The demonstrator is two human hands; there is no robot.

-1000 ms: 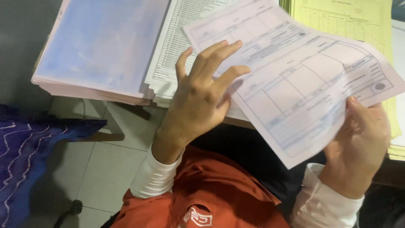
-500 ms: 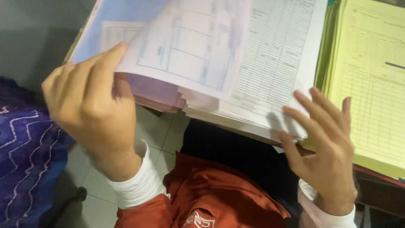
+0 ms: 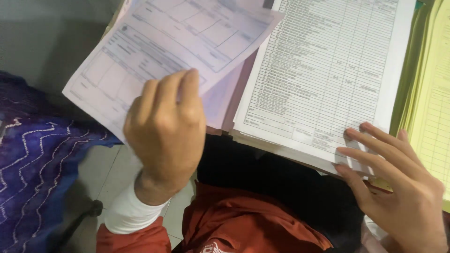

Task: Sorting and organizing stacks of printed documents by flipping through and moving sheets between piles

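Observation:
My left hand (image 3: 164, 129) grips the near edge of a pale pink printed form sheet (image 3: 159, 47), held tilted over the left pile of pink sheets, which it mostly hides. My right hand (image 3: 398, 182) has its fingers spread, with the fingertips resting on the near right corner of a white stack of printed tables (image 3: 323, 70). Both wrists show white cuffs under orange sleeves.
A yellow stack of forms (image 3: 436, 103) lies to the right of the white stack. A dark blue patterned cloth (image 3: 33, 164) is at the left, above a tiled floor (image 3: 103, 173). My orange garment (image 3: 243, 225) fills the bottom middle.
The pink sheet passed from my right hand to my left and swung over to the left pile. My right hand let go and dropped onto the corner of the white stack.

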